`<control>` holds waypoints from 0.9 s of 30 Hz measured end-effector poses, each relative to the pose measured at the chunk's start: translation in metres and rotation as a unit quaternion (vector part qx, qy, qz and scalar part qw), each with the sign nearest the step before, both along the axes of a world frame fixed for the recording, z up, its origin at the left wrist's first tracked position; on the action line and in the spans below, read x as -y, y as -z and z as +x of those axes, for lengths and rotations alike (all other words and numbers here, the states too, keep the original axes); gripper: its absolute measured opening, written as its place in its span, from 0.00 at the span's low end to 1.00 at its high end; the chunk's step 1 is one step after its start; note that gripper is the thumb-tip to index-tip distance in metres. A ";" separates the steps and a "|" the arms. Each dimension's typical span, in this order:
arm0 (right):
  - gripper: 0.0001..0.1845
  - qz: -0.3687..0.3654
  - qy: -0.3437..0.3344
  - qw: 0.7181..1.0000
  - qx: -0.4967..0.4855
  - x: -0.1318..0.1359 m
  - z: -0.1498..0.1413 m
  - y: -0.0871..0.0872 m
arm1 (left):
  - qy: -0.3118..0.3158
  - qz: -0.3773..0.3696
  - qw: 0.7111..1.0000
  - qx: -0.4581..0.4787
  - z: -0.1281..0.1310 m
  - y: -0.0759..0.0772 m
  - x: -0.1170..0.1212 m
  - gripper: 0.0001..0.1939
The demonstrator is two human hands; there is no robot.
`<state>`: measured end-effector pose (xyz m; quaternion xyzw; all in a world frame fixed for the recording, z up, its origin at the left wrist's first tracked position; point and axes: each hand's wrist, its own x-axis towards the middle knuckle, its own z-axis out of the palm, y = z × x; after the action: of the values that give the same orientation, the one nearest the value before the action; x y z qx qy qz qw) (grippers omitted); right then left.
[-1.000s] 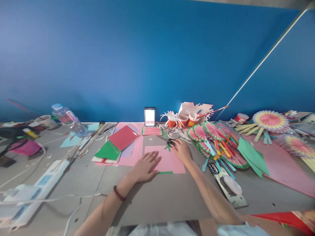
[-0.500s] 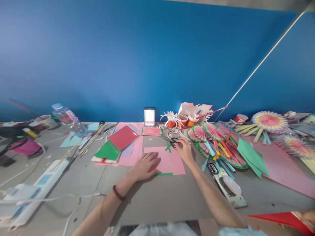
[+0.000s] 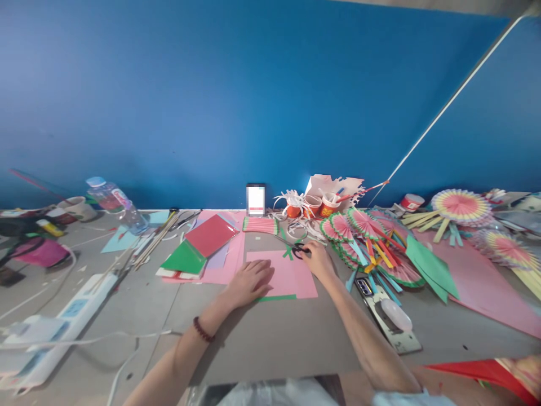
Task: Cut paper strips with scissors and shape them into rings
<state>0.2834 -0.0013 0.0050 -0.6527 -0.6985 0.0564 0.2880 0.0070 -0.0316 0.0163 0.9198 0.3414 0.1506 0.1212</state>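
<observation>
My left hand (image 3: 250,282) lies palm down with its fingers stretched out on the left part of a sheet of pink paper (image 3: 291,276). A narrow green strip (image 3: 276,298) runs along the near edge of that sheet. My right hand (image 3: 318,258) has its fingers closed on the black handles of a pair of scissors (image 3: 301,250), low over the sheet's far right corner. The scissor blades point away to the left. Green paper strips (image 3: 288,252) lie beside the scissors. Beyond them is a pleated pink-and-green paper piece (image 3: 261,225).
Red and green card sheets (image 3: 213,238) lie on the left. A screen (image 3: 256,200) and red paper cups (image 3: 329,206) stand at the wall. Paper fans (image 3: 367,225) and a phone (image 3: 393,324) are on the right. Further left are a bottle (image 3: 116,203) and a power strip (image 3: 67,321).
My right hand and the scissors have shifted slightly toward me. My left hand has slid a little to the left, uncovering more of the green strip. The view has tilted slightly.
</observation>
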 end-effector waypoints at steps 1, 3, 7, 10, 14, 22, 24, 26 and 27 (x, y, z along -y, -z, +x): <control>0.06 -0.002 0.003 1.000 0.011 0.001 -0.001 -0.001 | 0.000 0.001 1.000 0.001 0.000 0.001 0.000 0.24; 0.07 -0.005 0.004 1.000 0.027 0.004 -0.004 -0.004 | -0.001 0.003 1.000 0.001 0.000 0.001 0.000 0.24; 0.09 -0.006 0.001 0.999 0.048 0.009 -0.006 -0.019 | -0.005 0.004 1.000 -0.003 0.001 0.001 -0.001 0.23; 0.12 0.004 -0.003 0.996 0.091 0.020 0.009 -0.042 | -0.006 -0.001 1.000 -0.009 0.001 -0.001 -0.001 0.23; 0.16 -0.019 0.079 0.991 0.102 0.054 0.064 -0.072 | -0.001 -0.008 1.000 -0.010 0.000 -0.002 0.000 0.24; 0.22 -0.078 0.362 0.907 0.202 0.120 0.188 -0.046 | 0.005 -0.008 1.000 0.004 -0.001 0.002 -0.002 0.24; 0.21 -0.152 0.340 0.908 0.190 0.119 0.204 -0.039 | 0.005 -0.010 1.000 0.009 -0.001 0.002 -0.002 0.24; 0.19 -0.184 0.318 0.914 0.173 0.112 0.216 -0.036 | 0.004 -0.014 1.000 0.011 -0.001 0.001 -0.002 0.23; 0.19 -0.190 0.321 0.913 0.164 0.109 0.221 -0.036 | 0.003 -0.017 1.000 0.010 -0.001 0.001 -0.002 0.24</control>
<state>0.5039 -0.1101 0.0406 -0.8843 -0.4647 -0.0152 0.0426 0.0059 -0.0299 0.0156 0.9171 0.3399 0.1538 0.1404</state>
